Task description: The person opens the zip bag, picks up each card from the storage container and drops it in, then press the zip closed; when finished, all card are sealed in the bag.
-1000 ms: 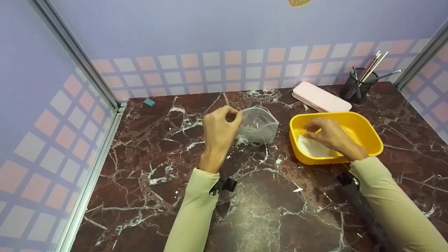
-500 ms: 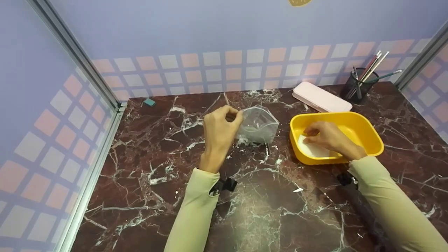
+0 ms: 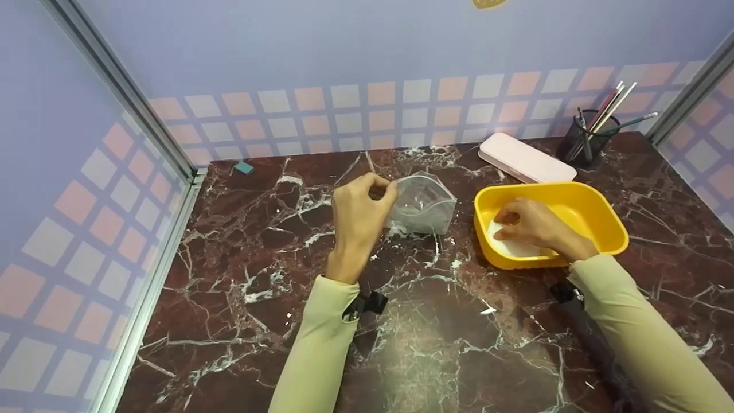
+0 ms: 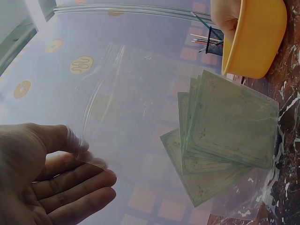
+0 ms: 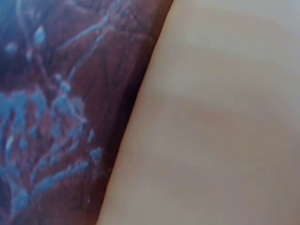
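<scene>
My left hand [image 3: 362, 209] pinches the top edge of a clear zip bag [image 3: 430, 215] between thumb and fingers; the bag stands with its mouth parted. Several greenish printed paper cards [image 4: 225, 126] lie fanned inside it in the left wrist view. To the right, my right hand [image 3: 533, 225] reaches into a yellow plastic basin [image 3: 602, 229], its fingers bent over white paper [image 3: 510, 245] at the basin's left end. Whether those fingers grip a sheet cannot be made out. In the right wrist view the basin wall [image 5: 211, 122] fills most of the picture, blurred, and hides the hand.
Behind the basin lies a pale pink pencil case [image 3: 526, 158]. A black mesh cup [image 3: 588, 140] of pencils stands in the back right corner. A small teal block [image 3: 243, 167] sits at the back left. Patterned panels border the dark marbled tabletop [image 3: 418, 344].
My right hand has lowered slightly onto the white paper in the basin, its fingers bending further. The left hand and the zip bag have stayed where they were.
</scene>
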Action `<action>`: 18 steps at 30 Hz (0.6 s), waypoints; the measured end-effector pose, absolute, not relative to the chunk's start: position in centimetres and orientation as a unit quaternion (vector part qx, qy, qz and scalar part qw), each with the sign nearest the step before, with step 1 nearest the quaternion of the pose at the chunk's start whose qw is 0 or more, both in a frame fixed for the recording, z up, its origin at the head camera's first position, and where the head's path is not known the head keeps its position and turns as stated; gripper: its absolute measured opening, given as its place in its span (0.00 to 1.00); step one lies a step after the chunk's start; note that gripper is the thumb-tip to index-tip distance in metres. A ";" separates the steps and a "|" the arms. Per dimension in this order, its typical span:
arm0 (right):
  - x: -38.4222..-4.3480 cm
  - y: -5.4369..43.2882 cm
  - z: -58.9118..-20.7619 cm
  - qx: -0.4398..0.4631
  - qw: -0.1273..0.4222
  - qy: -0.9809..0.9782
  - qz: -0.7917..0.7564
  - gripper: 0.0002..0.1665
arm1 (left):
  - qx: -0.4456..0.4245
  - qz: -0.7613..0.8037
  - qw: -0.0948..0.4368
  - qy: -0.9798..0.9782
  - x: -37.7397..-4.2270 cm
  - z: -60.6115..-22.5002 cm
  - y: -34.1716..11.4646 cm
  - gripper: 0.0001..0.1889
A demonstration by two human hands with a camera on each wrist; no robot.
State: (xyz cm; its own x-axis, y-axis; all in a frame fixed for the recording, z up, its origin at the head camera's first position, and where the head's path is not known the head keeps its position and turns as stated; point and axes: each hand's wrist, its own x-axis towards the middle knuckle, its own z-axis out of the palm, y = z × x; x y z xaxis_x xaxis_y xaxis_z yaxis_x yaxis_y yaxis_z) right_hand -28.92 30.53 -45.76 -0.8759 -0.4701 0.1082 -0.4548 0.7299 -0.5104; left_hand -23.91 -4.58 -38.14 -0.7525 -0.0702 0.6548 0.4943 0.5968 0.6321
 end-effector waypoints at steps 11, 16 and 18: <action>-29.1 30.5 -45.6 -0.226 0.033 0.933 -0.277 0.19 | -0.130 -0.431 0.329 -0.830 -24.0 -38.3 -4.6 0.05; -29.0 30.4 -45.6 -0.211 0.039 0.934 -0.284 0.20 | -0.129 -0.429 0.330 -0.831 -24.0 -38.3 -4.5 0.05; -29.0 30.4 -45.7 -0.210 0.036 0.934 -0.286 0.20 | -0.128 -0.429 0.330 -0.831 -24.0 -38.3 -4.5 0.06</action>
